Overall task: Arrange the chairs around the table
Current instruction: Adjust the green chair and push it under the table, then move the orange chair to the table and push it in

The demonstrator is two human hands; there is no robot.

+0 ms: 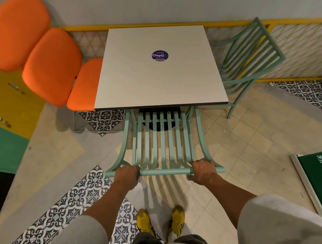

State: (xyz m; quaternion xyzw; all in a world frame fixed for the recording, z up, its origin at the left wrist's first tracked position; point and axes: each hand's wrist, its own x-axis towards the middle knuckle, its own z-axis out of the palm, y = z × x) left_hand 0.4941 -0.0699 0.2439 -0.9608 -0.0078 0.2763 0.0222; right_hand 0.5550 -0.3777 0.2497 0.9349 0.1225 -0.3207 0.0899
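A: Floor first — what's down there?

B: Mixed tile floor [240, 136], beige squares plus black-and-white patterned patches. White wall at the back, with a yellow railing [290, 21] running along it.

A: Table?

B: Square grey table [154, 81], far edge at the railing. Round purple sticker [160, 55] sits on top, nearer the far edge than the near one, roughly centred left to right.

A: Chairs?

B: Green slatted chair [162, 140] at the table's near edge, seat partly tucked under the tabletop, back toward the person. Second green chair [249, 59] at the table's right edge, close to the railing and turned at an angle to the table. Orange padded seats [50, 65] at the left edge, three cushions in a row; the nearest one slips partly under the table's left edge.

A: Hands?

B: Left hand [126, 175] is wrapped around the top rail of the near chair's back, toward its left end. Right hand [203, 170] grips the same rail toward the right end. Both closed on the rail, fingers curled over it.

A: Anything else?

B: Yellow shoes [161, 223] on the floor behind the chair, grey sleeves at the bottom edge. Green board [321, 179] on the floor, far right. Yellow and green cabinet [10, 110] on the left.
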